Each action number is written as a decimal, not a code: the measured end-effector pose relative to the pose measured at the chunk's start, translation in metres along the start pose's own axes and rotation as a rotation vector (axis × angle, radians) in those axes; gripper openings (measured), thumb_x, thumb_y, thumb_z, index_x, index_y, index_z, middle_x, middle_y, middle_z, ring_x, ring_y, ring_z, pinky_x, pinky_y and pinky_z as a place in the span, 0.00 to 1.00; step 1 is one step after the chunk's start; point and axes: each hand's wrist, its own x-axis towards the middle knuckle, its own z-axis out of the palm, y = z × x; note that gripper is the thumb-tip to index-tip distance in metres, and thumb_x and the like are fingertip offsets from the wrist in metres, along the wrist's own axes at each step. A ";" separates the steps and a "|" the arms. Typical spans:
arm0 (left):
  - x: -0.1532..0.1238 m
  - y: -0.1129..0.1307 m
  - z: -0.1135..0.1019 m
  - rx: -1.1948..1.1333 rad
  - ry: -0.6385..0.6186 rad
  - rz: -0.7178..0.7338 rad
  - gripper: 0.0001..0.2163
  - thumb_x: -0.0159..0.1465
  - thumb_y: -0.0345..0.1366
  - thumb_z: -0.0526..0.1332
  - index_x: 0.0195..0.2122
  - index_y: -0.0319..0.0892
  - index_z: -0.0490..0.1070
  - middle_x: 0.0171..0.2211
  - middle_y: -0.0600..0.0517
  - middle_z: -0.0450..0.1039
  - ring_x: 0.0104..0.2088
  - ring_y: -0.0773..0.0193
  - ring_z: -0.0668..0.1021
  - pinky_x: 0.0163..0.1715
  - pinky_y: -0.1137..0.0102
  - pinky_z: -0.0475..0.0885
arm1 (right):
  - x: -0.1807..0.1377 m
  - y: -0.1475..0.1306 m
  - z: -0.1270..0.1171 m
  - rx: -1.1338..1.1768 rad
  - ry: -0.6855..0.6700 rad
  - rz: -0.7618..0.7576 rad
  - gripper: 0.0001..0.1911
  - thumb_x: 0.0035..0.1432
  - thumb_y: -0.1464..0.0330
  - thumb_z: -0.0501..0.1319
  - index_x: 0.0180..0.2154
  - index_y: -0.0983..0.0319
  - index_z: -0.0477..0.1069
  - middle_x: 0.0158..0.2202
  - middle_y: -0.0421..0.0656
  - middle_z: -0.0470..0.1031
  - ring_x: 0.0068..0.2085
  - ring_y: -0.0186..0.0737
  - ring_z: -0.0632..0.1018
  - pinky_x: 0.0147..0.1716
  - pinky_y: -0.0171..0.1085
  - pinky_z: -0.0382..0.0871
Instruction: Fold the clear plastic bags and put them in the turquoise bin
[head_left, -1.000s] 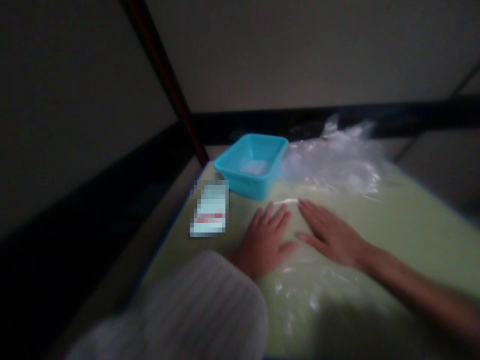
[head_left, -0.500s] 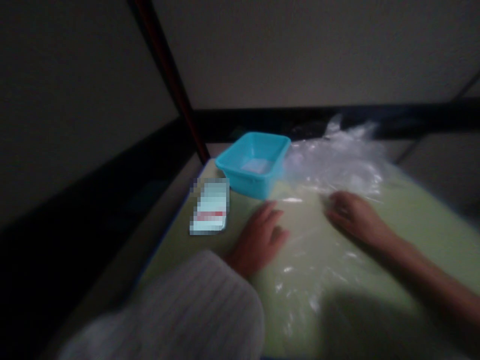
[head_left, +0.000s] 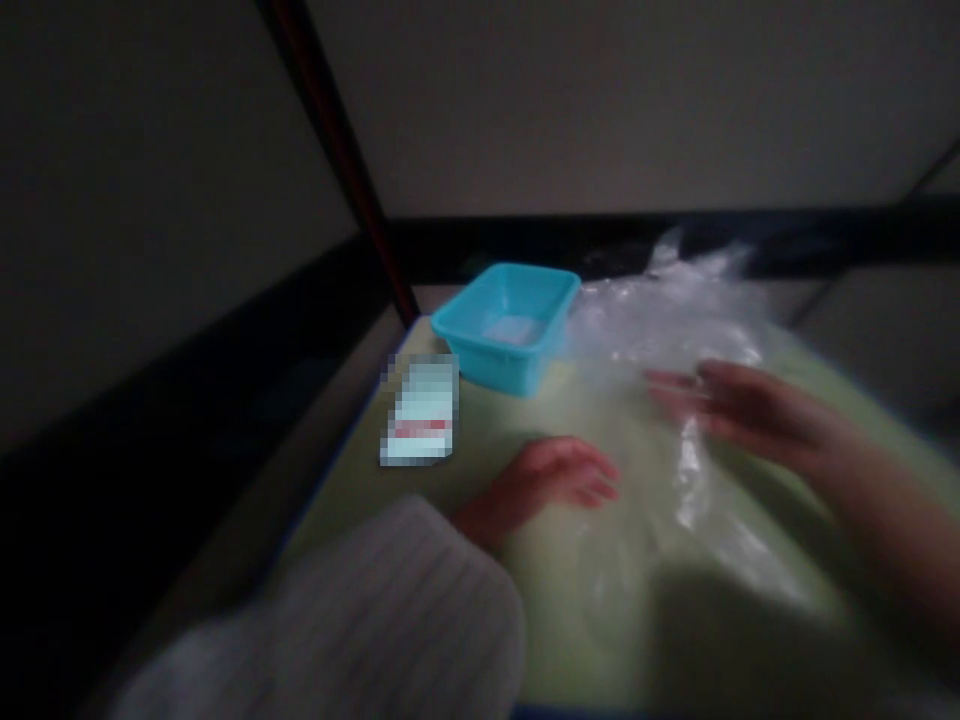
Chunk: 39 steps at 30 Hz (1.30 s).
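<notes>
My right hand (head_left: pixel 750 405) is raised over the right half of the table, blurred by motion. Its fingers are closed on a thin clear plastic bag (head_left: pixel 688 475), which hangs below it and trails toward the lower right. My left hand (head_left: pixel 559 472) is nearer to me, palm side turned down and fingers loosely stretched to the right. Nothing shows in it; the bag's near part lies just beyond its fingertips. A turquoise plastic basin (head_left: pixel 491 362) stands farther back on the left, with something pale on its bottom.
A phone-like flat object (head_left: pixel 421 415) with a pixelated surface lies left of my left hand. More crumpled clear plastic (head_left: pixel 675 305) is heaped at the back right. The yellow-green table (head_left: pixel 577 660) has a blue edge and meets a dark-banded wall (head_left: pixel 480 240).
My right hand has risen and moved right, pulling part of the plastic bag up off the table. My left hand has shifted right and lifted slightly, its fingers now turned to the right.
</notes>
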 end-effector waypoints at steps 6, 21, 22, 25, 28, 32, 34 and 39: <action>0.003 -0.006 -0.003 -0.310 -0.165 -0.096 0.20 0.60 0.43 0.60 0.51 0.39 0.66 0.58 0.39 0.63 0.52 0.53 0.72 0.51 0.58 0.63 | -0.027 -0.030 0.006 0.137 0.036 -0.448 0.12 0.61 0.67 0.53 0.25 0.55 0.65 0.53 0.40 0.73 0.56 0.45 0.71 0.53 0.51 0.65; 0.012 0.000 -0.016 -0.165 0.419 0.092 0.25 0.55 0.34 0.65 0.51 0.44 0.55 0.38 0.51 0.73 0.35 0.61 0.78 0.39 0.64 0.71 | -0.053 0.002 0.059 -0.882 -0.747 -0.531 0.22 0.55 0.58 0.64 0.50 0.59 0.70 0.52 0.47 0.74 0.51 0.44 0.75 0.49 0.40 0.70; 0.012 -0.002 -0.016 -0.043 0.449 0.121 0.28 0.53 0.31 0.66 0.52 0.44 0.55 0.36 0.52 0.73 0.33 0.63 0.77 0.37 0.67 0.70 | -0.051 0.000 0.054 -0.831 -0.700 -0.546 0.19 0.56 0.59 0.63 0.48 0.59 0.71 0.48 0.45 0.77 0.48 0.43 0.77 0.46 0.38 0.71; 0.013 -0.008 -0.014 0.230 0.521 0.157 0.29 0.51 0.27 0.64 0.53 0.42 0.56 0.26 0.57 0.69 0.27 0.67 0.73 0.31 0.72 0.68 | -0.038 -0.002 0.035 -0.733 -0.372 -0.616 0.08 0.59 0.61 0.60 0.37 0.57 0.74 0.36 0.41 0.79 0.39 0.39 0.79 0.39 0.36 0.73; 0.014 -0.011 -0.015 0.421 0.596 0.210 0.27 0.52 0.26 0.60 0.53 0.42 0.57 0.24 0.60 0.64 0.25 0.69 0.70 0.28 0.74 0.65 | -0.017 0.005 0.018 -0.744 0.084 -0.631 0.10 0.59 0.59 0.59 0.37 0.57 0.73 0.38 0.43 0.78 0.40 0.43 0.77 0.42 0.41 0.71; 0.010 -0.011 -0.018 0.652 0.643 0.221 0.27 0.53 0.26 0.57 0.55 0.41 0.58 0.22 0.60 0.60 0.24 0.69 0.67 0.26 0.74 0.62 | 0.004 0.020 0.007 -0.603 0.020 -0.360 0.21 0.58 0.54 0.58 0.50 0.57 0.65 0.45 0.48 0.76 0.44 0.47 0.77 0.41 0.45 0.72; 0.008 -0.010 -0.019 0.739 0.634 0.224 0.28 0.53 0.26 0.55 0.57 0.40 0.58 0.22 0.59 0.60 0.23 0.68 0.66 0.26 0.73 0.61 | 0.007 0.022 0.006 -0.504 -0.094 -0.257 0.25 0.56 0.55 0.61 0.51 0.58 0.62 0.40 0.47 0.77 0.39 0.45 0.78 0.37 0.43 0.73; 0.005 -0.008 -0.021 0.918 0.651 0.189 0.31 0.52 0.26 0.54 0.59 0.42 0.57 0.22 0.57 0.62 0.23 0.65 0.66 0.26 0.71 0.61 | -0.003 0.006 0.000 -0.458 -0.318 -0.275 0.28 0.46 0.65 0.70 0.48 0.59 0.64 0.25 0.36 0.72 0.26 0.35 0.74 0.26 0.35 0.70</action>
